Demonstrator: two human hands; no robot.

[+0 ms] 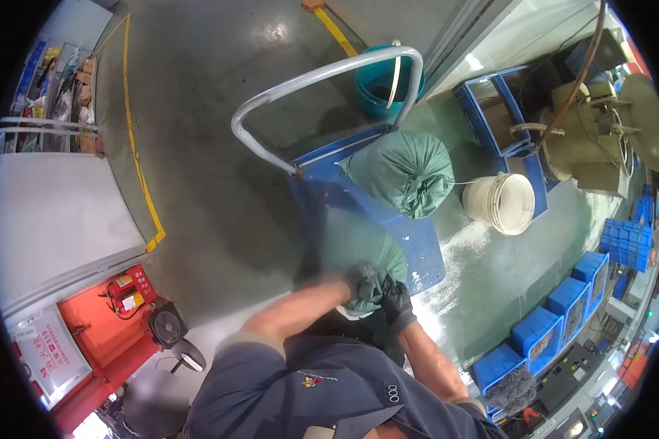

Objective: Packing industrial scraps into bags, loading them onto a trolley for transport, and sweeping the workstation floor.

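Observation:
A full green sack (382,252) stands close in front of me at the near edge of a blue platform trolley (417,252). Both of my hands wear dark gloves and meet at the gathered neck of this sack. My left hand (360,284) is closed on the bunched cloth. Just beside it, my right hand (395,300) also grips the neck, its fingers partly hidden by the folds. A second green sack (399,172), its neck tied, lies on the trolley farther off, beneath the grey bent handle (300,86).
Right of the trolley is a white bucket (490,203); a teal bin (373,102) stands behind its handle. Blue crates (538,329) line the right side, with machinery (600,139) beyond. At left are a red cabinet (103,344), a fire extinguisher (128,293) and a fan (167,325).

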